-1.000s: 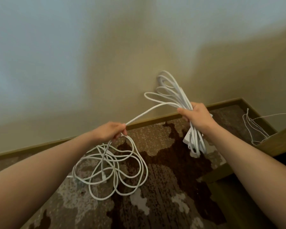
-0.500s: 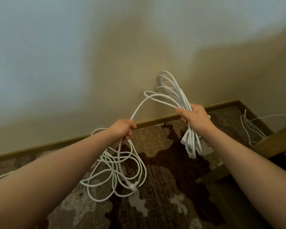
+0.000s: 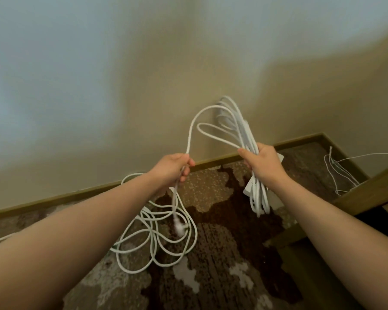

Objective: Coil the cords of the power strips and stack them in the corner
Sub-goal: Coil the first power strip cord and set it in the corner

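Note:
My right hand [image 3: 261,163] grips a bundle of white cord loops [image 3: 235,121] together with a white power strip body [image 3: 251,189], held up in front of the beige wall. From the bundle one strand arcs up and left to my left hand [image 3: 175,167], which is closed around it. Below that hand the strand hangs down and ends in a white plug [image 3: 179,227], blurred. On the carpet beneath lies a loose tangle of white cord [image 3: 157,238].
The room corner [image 3: 321,136] with a dark baseboard is at the right rear. Thin white wires [image 3: 336,173] hang by a wooden ledge [image 3: 367,191] on the right. The floor is patterned brown carpet [image 3: 222,265].
My left hand has risen and moved right toward my right hand, sliding along the cord. The strand now arcs into a tall loop, and the plug end has lifted off the floor pile.

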### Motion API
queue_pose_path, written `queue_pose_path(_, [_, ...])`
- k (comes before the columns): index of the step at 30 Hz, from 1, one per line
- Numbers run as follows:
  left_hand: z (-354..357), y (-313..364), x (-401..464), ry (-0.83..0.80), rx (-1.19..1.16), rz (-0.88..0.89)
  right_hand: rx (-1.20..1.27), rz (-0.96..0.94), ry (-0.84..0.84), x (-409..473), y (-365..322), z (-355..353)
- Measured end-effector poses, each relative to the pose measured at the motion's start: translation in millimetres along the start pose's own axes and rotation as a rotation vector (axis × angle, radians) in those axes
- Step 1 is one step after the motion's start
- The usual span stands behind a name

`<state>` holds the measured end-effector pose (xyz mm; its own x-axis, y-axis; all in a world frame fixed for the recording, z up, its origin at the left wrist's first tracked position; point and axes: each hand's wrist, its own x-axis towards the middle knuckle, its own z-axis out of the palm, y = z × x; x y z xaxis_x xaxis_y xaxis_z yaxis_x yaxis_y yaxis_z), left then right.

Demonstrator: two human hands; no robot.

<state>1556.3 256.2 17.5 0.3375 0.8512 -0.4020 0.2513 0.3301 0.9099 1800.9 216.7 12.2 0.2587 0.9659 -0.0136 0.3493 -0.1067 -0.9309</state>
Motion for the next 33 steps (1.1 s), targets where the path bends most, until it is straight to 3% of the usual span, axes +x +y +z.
queue_pose_path(9, [50.4, 23.8, 5.4, 0.046, -0.056, -0.141, -0.121, -0.08, -0.137, -13.4, -2.0, 28.6])
queue_pose_path(15, [58.7, 40.0, 7.7, 0.023, -0.366, -0.246, -0.095, -0.061, -0.147, -19.6, -6.2, 37.7])
queue_pose_path(21, [50.5, 64.9, 8.8, -0.069, -0.659, -0.172, -0.031, -0.04, -0.195, -21.7, -10.1, 34.0])
queue_pose_path(28, [56.8, 64.8, 7.4, -0.024, -0.75, -0.123, 0.081, -0.007, -0.251, -21.8, -14.1, 36.2])
queue_pose_path(33, [52.4, 67.1, 7.1, -0.119, -0.811, -0.084, 0.135, 0.022, -0.247, -18.4, -22.1, 32.1])
